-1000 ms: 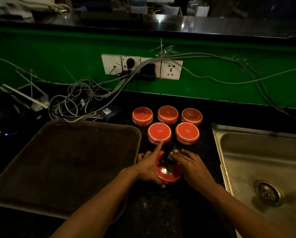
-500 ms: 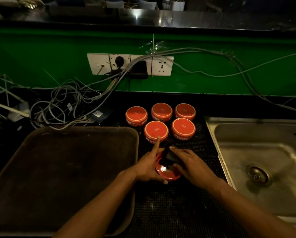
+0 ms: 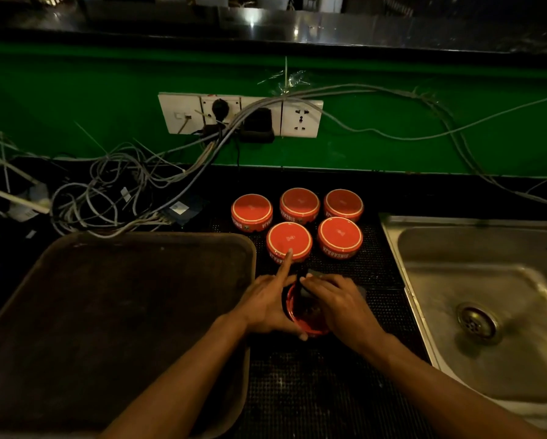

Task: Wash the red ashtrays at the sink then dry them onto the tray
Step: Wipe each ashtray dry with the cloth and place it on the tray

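green wall (image 3: 75, 99) | socket strip (image 3: 240, 115) | tangled cables (image 3: 113, 191) | dim light

Two bare forearms, left forearm (image 3: 183, 381) and right forearm (image 3: 440, 381), uncovered along the whole length in view, from the lower edge up to the wrists. Lean and long in shape; narrow evenly toward the wrist, with smooth surfaces and a faint sheen under the dim light. Left hand (image 3: 265, 307) and right hand (image 3: 338, 307) equally bare. Slender fingers with visible knuckle lines; on the left index finger (image 3: 285, 264), a long, tapering outline. At the tip of the left thumb (image 3: 303, 336), a short, pale nail. Finer detail lost in low light and shadow.
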